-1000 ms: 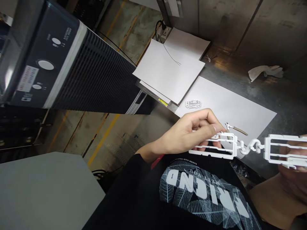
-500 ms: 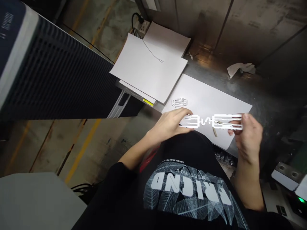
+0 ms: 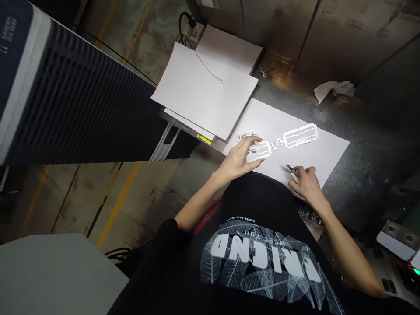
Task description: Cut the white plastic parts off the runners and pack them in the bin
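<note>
My left hand (image 3: 239,158) grips one end of a white slotted part, two flat frames (image 3: 301,135) joined by a thin curvy link (image 3: 276,144). The far frame extends to the right above the white sheet, free of any hand. My right hand (image 3: 307,183) is closed on a small pair of nippers (image 3: 294,175) with pale handles, its dark jaws pointing up and left below the link. Beyond my left fingers, partly covered by them, lies another slotted white piece (image 3: 246,135) on the sheet.
A white sheet (image 3: 328,151) covers part of the metal bench (image 3: 354,162). Stacked large sheets (image 3: 210,96) lie at the left with a thin wire on top, near a power socket (image 3: 195,31). A crumpled white cloth or paper (image 3: 334,89) rests at the back right.
My right hand has let go of the white part's right end, moved down and left, and taken hold of the nippers. That end now points up and away; my left hand still holds the other.
</note>
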Motion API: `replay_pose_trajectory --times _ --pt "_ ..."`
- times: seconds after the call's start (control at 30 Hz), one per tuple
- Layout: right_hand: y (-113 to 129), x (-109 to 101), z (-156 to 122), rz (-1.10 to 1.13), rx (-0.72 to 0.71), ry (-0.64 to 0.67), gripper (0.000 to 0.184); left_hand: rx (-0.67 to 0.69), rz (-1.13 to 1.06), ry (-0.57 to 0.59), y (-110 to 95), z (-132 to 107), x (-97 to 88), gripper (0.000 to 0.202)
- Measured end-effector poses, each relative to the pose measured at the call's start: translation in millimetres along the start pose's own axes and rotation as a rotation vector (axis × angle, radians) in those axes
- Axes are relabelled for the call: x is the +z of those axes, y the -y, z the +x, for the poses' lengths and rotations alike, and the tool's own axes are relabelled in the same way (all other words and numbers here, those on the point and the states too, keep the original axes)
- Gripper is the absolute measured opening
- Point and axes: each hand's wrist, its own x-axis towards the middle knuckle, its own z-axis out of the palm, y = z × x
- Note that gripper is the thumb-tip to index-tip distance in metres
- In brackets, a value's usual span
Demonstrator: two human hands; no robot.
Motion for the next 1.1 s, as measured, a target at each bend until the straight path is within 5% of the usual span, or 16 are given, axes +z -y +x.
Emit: replay_pose_trajectory --times 0.23,0.37,0.87,1.1 --pt "66 -54 -21 0.459 -0.197 0.126 0.026 0.096 -0.013 -0.026 -5 1 10.1 0.045" --pt "81 -67 -23 0.511 -0.147 0.151 0.045 0.132 -0.003 -0.023 -5 0 13.1 0.045" --pt "76 -60 -20 0.537 -0.145 0.149 0.055 0.142 -0.036 0.06 -1 -3 28.4 0.047" --pt "55 -35 -2 0.436 -0.099 0.119 0.058 0.124 -0.179 0.123 34 11 64.6 0.043"
